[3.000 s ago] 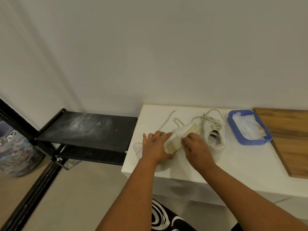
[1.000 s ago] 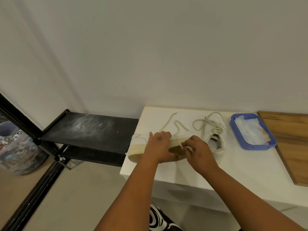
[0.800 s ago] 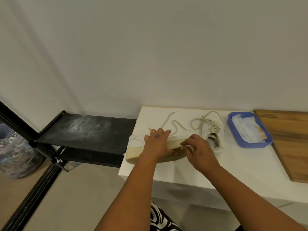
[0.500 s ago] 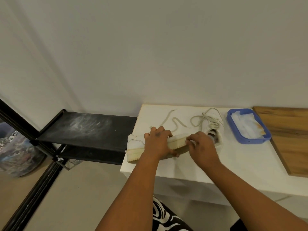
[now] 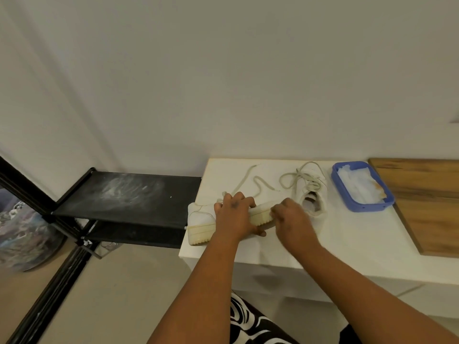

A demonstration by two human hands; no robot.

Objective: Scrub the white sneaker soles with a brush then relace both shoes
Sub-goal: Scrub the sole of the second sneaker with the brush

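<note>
A white sneaker [image 5: 201, 218] lies on its side at the left front corner of the white table [image 5: 347, 237], its yellowed sole [image 5: 198, 235] turned toward me. My left hand [image 5: 234, 216] grips it across the middle from above. My right hand [image 5: 291, 219] is at the sole's right end, fingers curled round what looks like a small brush, almost wholly hidden under the hand. The second white sneaker [image 5: 313, 197] stands behind, with tangled laces on it. A loose lace [image 5: 250, 182] snakes over the table behind my left hand.
A blue tray [image 5: 367, 208] with white cloths sits at the back right. A wooden board [image 5: 427, 202] covers the table's right side. A dusty black shelf rack [image 5: 124, 192] stands left of the table, with a patterned bag [image 5: 22, 232] on the floor beyond.
Since three seconds ago the sneaker has been turned so its sole faces me and shifted left. My right hand has slid right along the sole over the last second.
</note>
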